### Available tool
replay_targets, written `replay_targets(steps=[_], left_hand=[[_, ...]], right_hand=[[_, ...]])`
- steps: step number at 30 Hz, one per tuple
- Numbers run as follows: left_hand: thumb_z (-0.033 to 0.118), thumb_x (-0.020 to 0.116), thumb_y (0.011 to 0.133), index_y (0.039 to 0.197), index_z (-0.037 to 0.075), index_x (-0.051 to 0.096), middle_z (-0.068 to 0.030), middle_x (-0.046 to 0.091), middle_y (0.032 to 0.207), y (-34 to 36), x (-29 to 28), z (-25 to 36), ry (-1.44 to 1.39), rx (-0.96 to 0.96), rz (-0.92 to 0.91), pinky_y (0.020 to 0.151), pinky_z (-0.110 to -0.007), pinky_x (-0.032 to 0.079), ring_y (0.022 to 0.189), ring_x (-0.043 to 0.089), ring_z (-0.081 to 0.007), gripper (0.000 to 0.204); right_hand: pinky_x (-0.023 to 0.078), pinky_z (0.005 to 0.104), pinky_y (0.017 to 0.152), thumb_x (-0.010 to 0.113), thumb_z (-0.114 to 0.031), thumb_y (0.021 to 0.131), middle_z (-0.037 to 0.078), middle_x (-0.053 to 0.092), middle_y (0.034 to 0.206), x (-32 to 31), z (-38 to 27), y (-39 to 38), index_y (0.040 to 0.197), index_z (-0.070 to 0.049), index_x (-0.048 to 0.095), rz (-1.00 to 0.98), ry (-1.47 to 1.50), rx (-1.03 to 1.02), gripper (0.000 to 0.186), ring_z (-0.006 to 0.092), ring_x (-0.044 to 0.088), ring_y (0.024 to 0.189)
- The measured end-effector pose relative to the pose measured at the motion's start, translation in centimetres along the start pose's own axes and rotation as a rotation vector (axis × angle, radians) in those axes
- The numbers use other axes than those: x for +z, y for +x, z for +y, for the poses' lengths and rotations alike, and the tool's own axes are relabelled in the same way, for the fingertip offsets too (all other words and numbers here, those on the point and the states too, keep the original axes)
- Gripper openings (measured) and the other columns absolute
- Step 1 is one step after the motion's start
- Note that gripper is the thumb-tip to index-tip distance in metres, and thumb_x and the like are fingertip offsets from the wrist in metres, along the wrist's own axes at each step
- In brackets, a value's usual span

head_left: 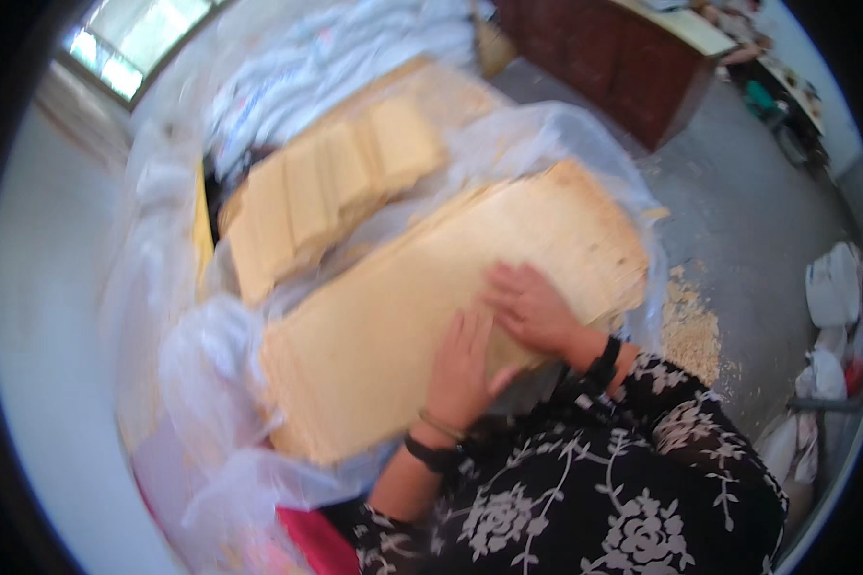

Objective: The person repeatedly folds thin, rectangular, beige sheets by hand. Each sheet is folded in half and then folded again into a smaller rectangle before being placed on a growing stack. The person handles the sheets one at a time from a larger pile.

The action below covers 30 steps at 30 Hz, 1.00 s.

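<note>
A broad stack of thin, pale tan sheets [384, 326] with rough, crumbly edges lies in front of me. My left hand [462, 369] rests flat on the top sheet near its close edge, fingers stretched out and thumb apart. Just to the right of it, my right hand [532, 309] lies palm down on the same sheet, fingers extended. Neither hand holds anything. The picture is a little blurred, and what the sheets are made of cannot be told.
Behind the stack sit several smaller tan bundles [331, 177]. Clear plastic sheeting [216, 355] surrounds both piles. White sacks [345, 57] are heaped at the back. Tan crumbs [690, 331] litter the grey floor at right, and a dark red cabinet [604, 62] stands beyond.
</note>
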<state>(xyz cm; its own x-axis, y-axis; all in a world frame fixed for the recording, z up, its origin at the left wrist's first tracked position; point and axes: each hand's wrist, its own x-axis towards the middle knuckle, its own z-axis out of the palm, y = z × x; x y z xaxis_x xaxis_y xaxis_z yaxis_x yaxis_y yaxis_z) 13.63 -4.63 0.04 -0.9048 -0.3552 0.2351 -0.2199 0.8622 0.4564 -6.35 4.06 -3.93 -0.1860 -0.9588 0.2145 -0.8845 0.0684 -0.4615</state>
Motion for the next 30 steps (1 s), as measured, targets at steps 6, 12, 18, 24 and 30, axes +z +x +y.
replay_targets(steps=[6, 12, 18, 24, 30], left_hand=[[0.046, 0.086, 0.076, 0.141, 0.004, 0.057, -0.0175, 0.054, 0.149, 0.5, 2.1, 1.9, 0.298, 0.050, -0.014, 0.109, -0.051, 0.043, 0.139, 0.049, -0.0397, 0.082], [0.045, 0.086, 0.075, 0.133, 0.006, 0.060, -0.0152, 0.060, 0.133, 1.2, 1.7, 2.3, 0.337, 0.105, -0.029, 0.096, -0.049, 0.049, 0.127, 0.055, -0.0371, 0.075], [0.046, 0.086, 0.074, 0.131, 0.007, 0.061, -0.0148, 0.061, 0.128, 1.4, 1.2, 2.9, 0.352, 0.127, -0.024, 0.092, -0.049, 0.051, 0.120, 0.058, -0.0371, 0.074], [0.047, 0.086, 0.076, 0.134, 0.009, 0.062, -0.0161, 0.060, 0.137, 0.9, 1.8, 2.1, 0.365, 0.102, -0.028, 0.095, -0.050, 0.050, 0.126, 0.057, -0.0384, 0.073], [0.046, 0.086, 0.077, 0.135, 0.008, 0.060, -0.0179, 0.059, 0.137, 1.0, 1.9, 2.3, 0.384, 0.067, -0.074, 0.095, -0.050, 0.051, 0.125, 0.058, -0.0392, 0.074]], right_hand=[[0.055, 0.0399, 0.098, 0.065, -0.017, 0.099, 0.018, 0.073, 0.119, -3.0, 2.7, -5.0, 0.123, -0.004, 0.072, 0.478, 0.528, 0.343, 0.028, 0.0351, 0.069, 0.110], [0.057, 0.0328, 0.087, 0.066, -0.021, 0.102, 0.011, 0.073, 0.111, -2.5, 6.8, -12.4, 0.128, -0.001, 0.068, 0.727, 0.771, 0.695, 0.032, 0.0209, 0.070, 0.100], [0.058, 0.0303, 0.079, 0.067, -0.030, 0.104, 0.006, 0.070, 0.108, -3.2, 7.2, -13.3, 0.140, -0.005, 0.060, 0.472, 1.335, 0.891, 0.045, 0.0137, 0.068, 0.089], [0.062, 0.0331, 0.077, 0.071, -0.033, 0.101, 0.010, 0.071, 0.109, -4.9, 6.0, -11.4, 0.135, -0.005, 0.060, 0.271, 1.647, 0.871, 0.045, 0.0208, 0.074, 0.090], [0.063, 0.0356, 0.080, 0.072, -0.028, 0.100, 0.012, 0.073, 0.114, -3.0, 4.6, -10.1, 0.133, -0.006, 0.061, 0.087, 1.633, 0.742, 0.041, 0.0228, 0.075, 0.094]])
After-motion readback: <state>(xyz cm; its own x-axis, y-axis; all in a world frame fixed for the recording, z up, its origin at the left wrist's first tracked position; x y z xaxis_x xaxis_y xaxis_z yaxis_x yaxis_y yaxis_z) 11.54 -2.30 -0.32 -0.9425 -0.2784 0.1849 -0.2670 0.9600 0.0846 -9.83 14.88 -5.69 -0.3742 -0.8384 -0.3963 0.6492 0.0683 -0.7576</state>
